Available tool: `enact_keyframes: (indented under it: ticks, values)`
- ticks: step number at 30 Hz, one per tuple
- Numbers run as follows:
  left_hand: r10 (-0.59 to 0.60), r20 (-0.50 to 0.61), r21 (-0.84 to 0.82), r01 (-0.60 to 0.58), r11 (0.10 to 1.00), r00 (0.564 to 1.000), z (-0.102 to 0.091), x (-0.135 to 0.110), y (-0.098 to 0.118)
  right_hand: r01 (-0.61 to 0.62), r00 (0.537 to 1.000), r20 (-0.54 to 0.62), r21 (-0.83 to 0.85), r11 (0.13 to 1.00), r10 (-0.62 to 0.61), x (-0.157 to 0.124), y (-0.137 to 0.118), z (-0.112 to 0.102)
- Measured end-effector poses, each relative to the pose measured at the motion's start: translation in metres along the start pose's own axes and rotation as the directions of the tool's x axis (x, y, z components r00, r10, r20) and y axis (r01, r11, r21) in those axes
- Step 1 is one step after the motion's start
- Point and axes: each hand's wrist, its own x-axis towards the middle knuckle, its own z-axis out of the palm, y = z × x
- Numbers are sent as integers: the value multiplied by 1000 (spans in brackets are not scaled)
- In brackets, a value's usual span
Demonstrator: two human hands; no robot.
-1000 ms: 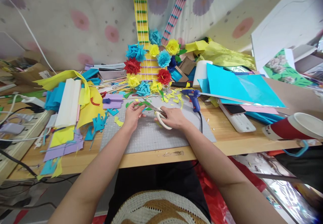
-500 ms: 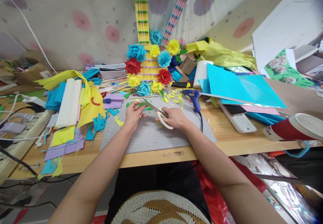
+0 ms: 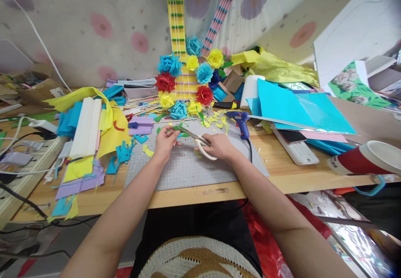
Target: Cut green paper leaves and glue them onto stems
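Observation:
In the head view my right hand (image 3: 218,145) is wrapped round the white-handled scissors (image 3: 205,150), whose blades point left over the grey cutting mat (image 3: 188,173). The blades look nearly closed, and their tips reach my left hand (image 3: 166,142). Its thumb and fingers are pinched together. A tiny bit of blue shows by those fingertips; whatever they pinch is too small to make out. Small green leaf shapes and yellow scraps (image 3: 216,120) lie on the mat beyond the hands.
A blue glue gun (image 3: 239,122) stands right of my right hand, its cord trailing over the mat. Behind are a yellow paper guitar (image 3: 177,27) and paper flowers. Crepe paper (image 3: 83,127) lies left; blue sheets (image 3: 282,104) and a paper cup (image 3: 365,157) are right.
The scissor blades have come closer together near my left fingertips. Both hands stay in almost the same place.

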Motion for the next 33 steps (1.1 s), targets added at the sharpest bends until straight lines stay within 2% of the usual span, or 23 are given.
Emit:
enact_keyframes:
  ticks: [33]
  values:
    - [58,5,27,-58,998,998,-2,-2,0,41,999,-6,58,997,-41,-2,8,-3]
